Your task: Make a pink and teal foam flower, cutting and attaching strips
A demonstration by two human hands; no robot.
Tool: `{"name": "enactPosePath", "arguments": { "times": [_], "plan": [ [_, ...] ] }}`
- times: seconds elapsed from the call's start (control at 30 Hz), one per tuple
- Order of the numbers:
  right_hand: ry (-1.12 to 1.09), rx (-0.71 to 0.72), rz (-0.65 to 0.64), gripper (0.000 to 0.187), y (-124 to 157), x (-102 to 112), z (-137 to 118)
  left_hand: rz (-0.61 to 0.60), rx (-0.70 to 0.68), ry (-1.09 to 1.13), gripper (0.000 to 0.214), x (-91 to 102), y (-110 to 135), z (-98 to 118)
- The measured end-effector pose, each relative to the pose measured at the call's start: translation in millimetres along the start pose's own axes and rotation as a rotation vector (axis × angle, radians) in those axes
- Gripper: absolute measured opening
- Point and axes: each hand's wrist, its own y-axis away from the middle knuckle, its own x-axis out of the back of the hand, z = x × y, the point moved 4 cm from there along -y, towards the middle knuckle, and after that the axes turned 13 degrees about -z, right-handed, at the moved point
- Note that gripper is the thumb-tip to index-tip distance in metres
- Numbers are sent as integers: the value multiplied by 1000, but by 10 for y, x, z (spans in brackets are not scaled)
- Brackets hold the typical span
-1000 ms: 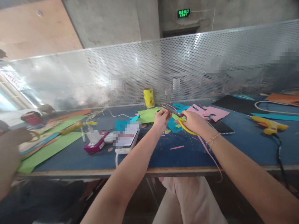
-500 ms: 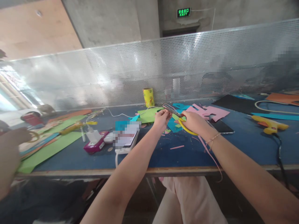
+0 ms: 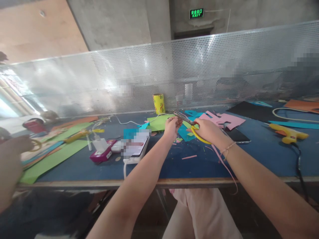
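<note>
My right hand point(image 3: 208, 129) is closed around a pair of scissors point(image 3: 199, 135) with yellow handles, its metal blades pointing left toward my other hand. A long thin pink paper strip point(image 3: 225, 166) hangs from beneath the right hand past the table edge. My left hand point(image 3: 173, 127) is closed in a pinch just below the blades; whatever lies between its fingertips is too small to make out. Pink paper with cut-outs point(image 3: 231, 120) lies behind the right hand. Green paper point(image 3: 158, 123) and blue paper pieces point(image 3: 187, 134) lie around the fingers.
A phone point(image 3: 139, 146) on a white block and a purple power adapter point(image 3: 101, 153) are left of my forearm. A yellow roll point(image 3: 159, 104) stands by the perforated screen point(image 3: 139, 73). At right are a yellow glue gun point(image 3: 289, 132) and black sheet point(image 3: 251, 111). Another person's hand point(image 3: 17, 151) is at far left.
Almost nothing differs. Both hands and the scissors stay in place, with only a slight shift of the left fingers and of the camera view.
</note>
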Motion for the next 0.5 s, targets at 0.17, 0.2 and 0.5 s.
{"name": "enactPosePath", "arguments": {
  "times": [0.17,0.2,0.5],
  "plan": [
    [-10,-8,-4,38,11,21,2,50,-103,4,8,31,-3,106],
    [-10,-2,-11,38,13,24,0,39,-122,-8,11,25,6,130],
    [-1,2,-64,41,-6,25,42,55,-94,-66,23,28,46,208]
  ]
}}
